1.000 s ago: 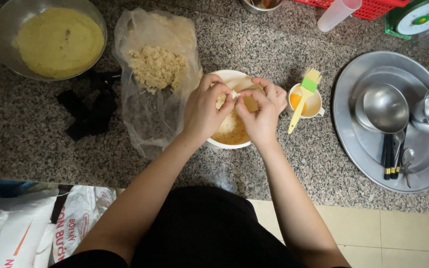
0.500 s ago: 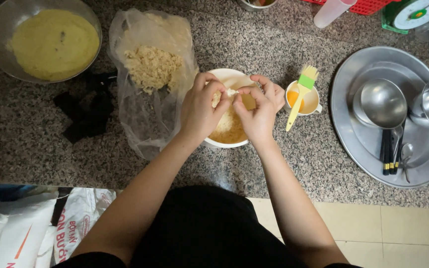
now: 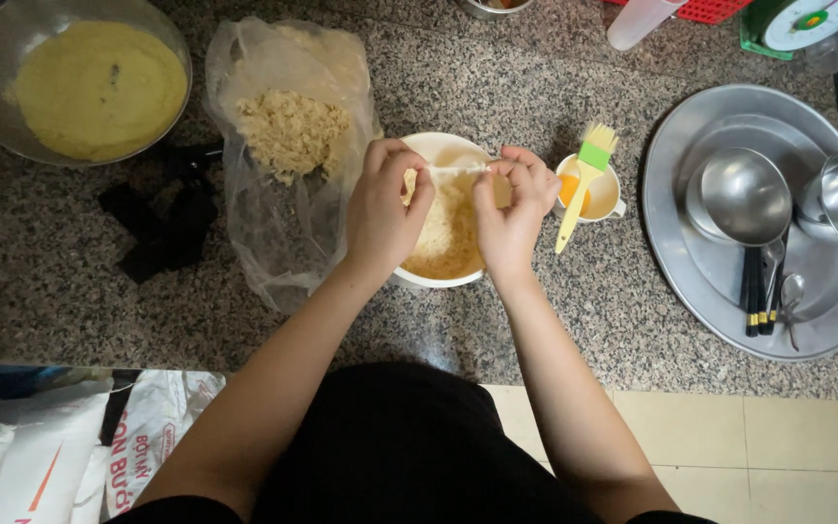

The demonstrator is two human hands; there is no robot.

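Both your hands are over the white bowl (image 3: 438, 277) of yellowish crumbs at the middle of the speckled counter (image 3: 555, 320), your left hand (image 3: 385, 209) and right hand (image 3: 511, 209) each pinched shut on one end of a thin pale strip (image 3: 458, 169) stretched between them just above the crumbs. You look to be at the coating step, with the clear bag (image 3: 288, 155) of crumbs just left of the bowl and the small cup (image 3: 605, 199) with the brush (image 3: 586, 180) just to its right. By my reading, the next move needs a light, even grip on both ends so the strip neither tears nor sags.
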